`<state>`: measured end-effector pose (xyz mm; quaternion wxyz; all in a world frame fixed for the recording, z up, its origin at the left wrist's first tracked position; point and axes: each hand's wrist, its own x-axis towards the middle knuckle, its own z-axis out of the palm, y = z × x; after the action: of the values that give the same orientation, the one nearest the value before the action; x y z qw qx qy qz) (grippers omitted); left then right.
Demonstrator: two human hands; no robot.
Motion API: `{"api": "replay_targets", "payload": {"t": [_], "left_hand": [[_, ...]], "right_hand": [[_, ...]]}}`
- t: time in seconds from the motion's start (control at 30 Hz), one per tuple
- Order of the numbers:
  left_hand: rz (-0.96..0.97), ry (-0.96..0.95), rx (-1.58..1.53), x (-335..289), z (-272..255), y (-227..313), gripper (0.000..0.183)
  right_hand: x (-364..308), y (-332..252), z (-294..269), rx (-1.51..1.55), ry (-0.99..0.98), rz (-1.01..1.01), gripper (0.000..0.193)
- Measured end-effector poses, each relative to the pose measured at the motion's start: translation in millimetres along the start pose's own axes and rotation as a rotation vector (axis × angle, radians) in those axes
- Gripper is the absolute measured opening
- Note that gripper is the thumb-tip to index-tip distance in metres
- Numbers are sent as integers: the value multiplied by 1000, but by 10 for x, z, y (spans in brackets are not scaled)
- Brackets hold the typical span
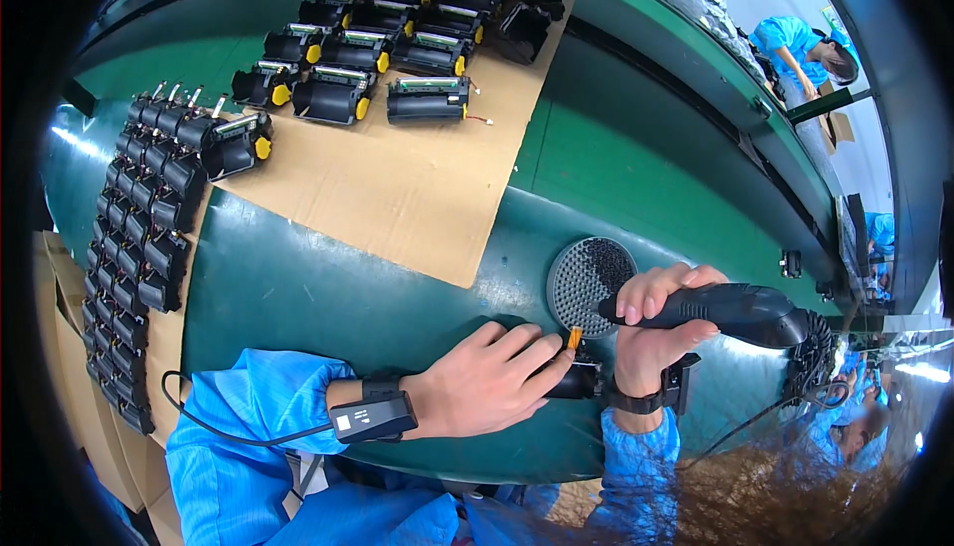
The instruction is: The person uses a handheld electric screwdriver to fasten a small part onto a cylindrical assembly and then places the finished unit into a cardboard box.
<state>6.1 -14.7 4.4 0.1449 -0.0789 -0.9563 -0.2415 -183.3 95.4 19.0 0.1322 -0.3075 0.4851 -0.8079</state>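
Note:
My right hand (658, 322) grips a black electric screwdriver (730, 313), which lies nearly level with its front end over the round grey screw tray (568, 293). Small dark screws (608, 260) are heaped at the tray's far right side, and its dimpled surface shows elsewhere. Nearer me, my left hand (487, 379) is closed on a black plastic housing (574, 383) on the green table, partly hiding it. An orange-yellow strip (575, 338) sticks up at its fingertips, by the tray's near rim.
Rows of black assemblies with yellow knobs (334, 97) stand on brown cardboard (388, 213) at the far side. Stacked black housings (134, 238) line the left. A coiled black cord (813, 352) hangs from the screwdriver. Co-workers in blue (790, 44) are at the right.

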Motion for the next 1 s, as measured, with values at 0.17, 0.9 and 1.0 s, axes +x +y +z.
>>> {"api": "replay_targets", "payload": {"t": [0.17, 0.9, 1.0], "left_hand": [[-18, -9, -36, 1, -33, 20, 59], [-33, -8, -44, -9, 9, 4, 59], [-24, -4, -57, -1, 27, 0, 60]], "right_hand": [[4, -24, 27, -53, -38, 17, 72], [-482, -429, -57, 216, -182, -148, 77], [-478, -409, -62, 213, -185, -143, 77]]}}
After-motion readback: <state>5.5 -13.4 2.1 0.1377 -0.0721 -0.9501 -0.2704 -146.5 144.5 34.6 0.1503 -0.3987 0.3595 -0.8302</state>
